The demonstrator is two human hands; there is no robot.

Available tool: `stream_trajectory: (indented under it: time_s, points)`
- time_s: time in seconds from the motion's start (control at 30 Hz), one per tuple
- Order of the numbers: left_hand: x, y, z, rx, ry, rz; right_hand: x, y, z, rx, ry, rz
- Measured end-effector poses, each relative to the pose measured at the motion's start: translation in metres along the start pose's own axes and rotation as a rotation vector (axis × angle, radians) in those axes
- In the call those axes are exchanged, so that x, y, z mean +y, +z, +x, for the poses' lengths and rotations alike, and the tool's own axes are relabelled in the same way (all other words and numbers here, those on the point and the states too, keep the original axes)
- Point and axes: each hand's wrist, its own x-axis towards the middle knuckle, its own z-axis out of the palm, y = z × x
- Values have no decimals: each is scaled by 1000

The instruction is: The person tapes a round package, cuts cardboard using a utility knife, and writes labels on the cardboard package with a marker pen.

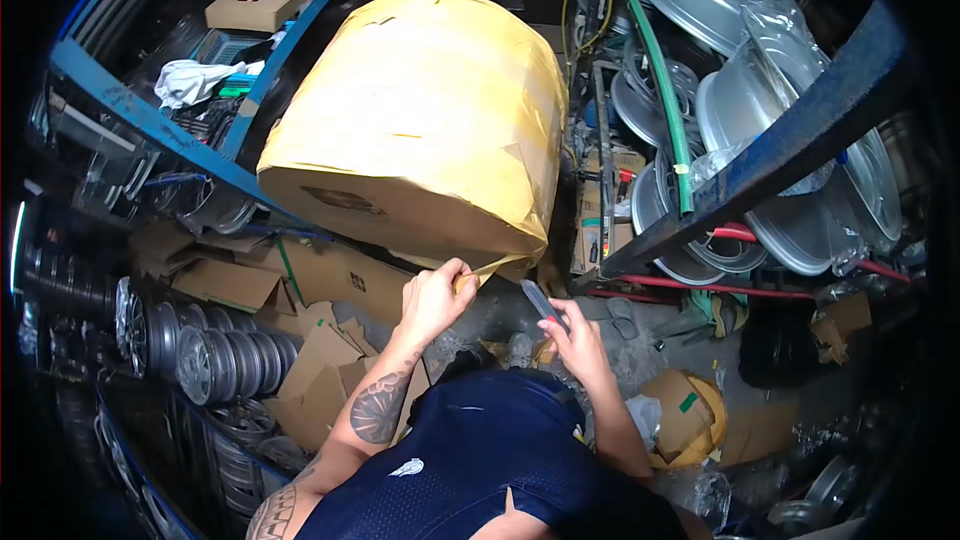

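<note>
A large drum-shaped package (420, 90) stands in front of me, wrapped in yellow tape, with bare brown cardboard along its near lower side. At its near lower edge my left hand (437, 302) pinches a strip of yellow tape (495, 266) that stretches from the package's corner. Just to the right, my right hand (578, 338) grips a dark grey utility knife (541, 302) with a red spot on its handle. The knife points up and left towards the strip, its tip a short way from it.
On the right, a dark metal rack (760, 190) carries several silver wheel rims (740, 110), some in clear plastic. More rims (235, 360) and cardboard pieces (315, 370) lie at the left. A blue-framed shelf (160, 130) holds a cardboard box (258, 5) and a white cloth (193, 82).
</note>
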Motion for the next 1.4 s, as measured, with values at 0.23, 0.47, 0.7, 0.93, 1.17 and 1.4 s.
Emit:
stream_trajectory:
  time_s: [0.23, 0.47, 0.7, 0.93, 1.17, 1.4]
  points:
    - [10, -26, -14, -209, 53, 262, -1, 29, 56, 33, -352, -557]
    - [-116, -46, -57, -196, -219, -182, -29, 43, 69, -41, -587, -395]
    - [-265, -65, -63, 257, -293, -825, -70, 68, 106, -80, -655, -360]
    - [-366, -248, 22, 885, -277, -901, -114, 116, 111, -144, -555, -290]
    - [-448, -335, 106, 830, -350, -986, -124, 179, 84, -204, -375, -316]
    - [-477, -327, 124, 556, -304, -1211, -169, 233, 78, -465, -220, -71]
